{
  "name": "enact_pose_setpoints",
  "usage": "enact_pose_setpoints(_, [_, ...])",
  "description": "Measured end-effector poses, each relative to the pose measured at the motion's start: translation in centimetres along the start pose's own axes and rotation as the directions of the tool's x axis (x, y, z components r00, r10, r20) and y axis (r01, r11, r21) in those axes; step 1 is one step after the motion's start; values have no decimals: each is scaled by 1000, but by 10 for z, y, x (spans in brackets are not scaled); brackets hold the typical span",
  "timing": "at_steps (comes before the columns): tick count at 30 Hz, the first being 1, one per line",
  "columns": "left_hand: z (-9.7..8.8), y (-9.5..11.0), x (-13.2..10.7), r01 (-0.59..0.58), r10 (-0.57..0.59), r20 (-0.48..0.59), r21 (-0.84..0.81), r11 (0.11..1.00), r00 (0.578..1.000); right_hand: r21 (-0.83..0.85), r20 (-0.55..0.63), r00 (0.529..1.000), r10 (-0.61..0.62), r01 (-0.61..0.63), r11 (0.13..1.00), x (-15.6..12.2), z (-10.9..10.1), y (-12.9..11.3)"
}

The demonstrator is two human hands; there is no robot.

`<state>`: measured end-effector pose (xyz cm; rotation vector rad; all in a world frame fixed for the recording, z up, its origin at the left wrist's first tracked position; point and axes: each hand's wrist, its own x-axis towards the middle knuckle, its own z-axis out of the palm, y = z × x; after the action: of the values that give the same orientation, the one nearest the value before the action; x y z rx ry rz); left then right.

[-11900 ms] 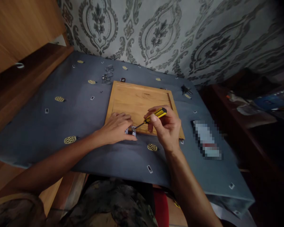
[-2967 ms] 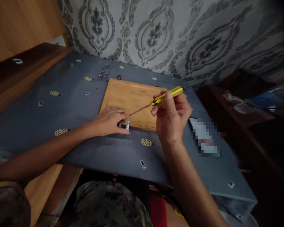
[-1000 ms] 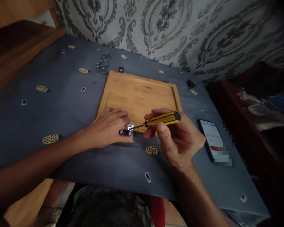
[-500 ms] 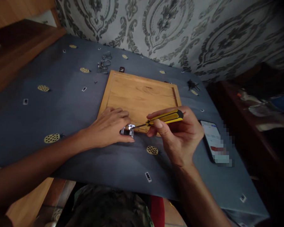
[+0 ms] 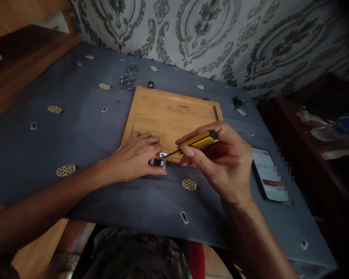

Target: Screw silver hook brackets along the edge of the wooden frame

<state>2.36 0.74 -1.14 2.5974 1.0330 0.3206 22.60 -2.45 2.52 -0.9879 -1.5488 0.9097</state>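
My left hand [image 5: 138, 157] lies over the near edge of a framed wooden panel [image 5: 168, 116]. Its fingers and thumb close round a shiny metal cabinet hinge [image 5: 163, 163] at that edge; part of the hinge is hidden under the hand. In my right hand [image 5: 227, 164] is a yellow and black screwdriver [image 5: 199, 142], gripped between thumb and fingers by its handle. The thin shaft slants down to the left, its tip at the hinge. Whether the tip sits in a screw head is too small to tell.
More metal hinges [image 5: 128, 78] lie beyond the panel's left corner, near a small screw [image 5: 118, 100]. A dark object [image 5: 239, 103] lies at the back right. A phone [image 5: 267, 174] rests right of my right hand on the patterned tablecloth [image 5: 84, 143]. The wall [image 5: 168, 35] borders the far side.
The screwdriver handle has shifted slightly left and up in my right hand, and the grip has turned a little. My left hand stays on the hinge.
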Motion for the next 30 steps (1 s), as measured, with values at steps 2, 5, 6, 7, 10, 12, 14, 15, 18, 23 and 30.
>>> enact_pose_setpoints(2, [1,0,0,5,-5,0,5,1000,1000,-8,56,998,0,1,1000,-1,-4,0])
enact_pose_setpoints(5, [2,-1,0,-3,3,-17,13,1000,1000,-24,116,993,12,-9,1000,-2,-9,-2])
enact_pose_setpoints(6, [2,-1,0,-9,9,-22,16,1000,1000,-27,120,993,10,-7,1000,-2,-9,-3])
enact_pose_setpoints(7, [2,-1,0,-13,14,-27,18,1000,1000,-32,114,993,3,0,999,-2,-9,-3])
enact_pose_setpoints(10, [1,-1,0,-12,13,-20,22,1000,1000,-61,64,997,-41,44,997,0,-6,-3])
enact_pose_setpoints(12, [0,0,0,-1,1,-3,17,1000,1000,-69,53,997,-58,62,996,1,-4,-1])
enact_pose_setpoints(14, [0,0,0,9,-9,8,11,1000,1000,-45,69,996,-63,66,997,1,-4,-1])
enact_pose_setpoints(15, [0,0,0,10,-10,9,9,1000,1000,-27,87,995,-56,58,998,1,-5,-1])
enact_pose_setpoints(18, [1,0,0,-6,6,-7,5,1000,1000,4,150,989,-8,7,1000,0,-9,-3])
enact_pose_setpoints(23, [2,-2,0,-10,11,-21,12,1000,1000,-42,136,990,-43,49,998,2,-9,-5])
enact_pose_setpoints(30, [4,-4,-1,-24,25,-49,28,999,998,-93,-108,975,-196,186,978,-2,1,-6])
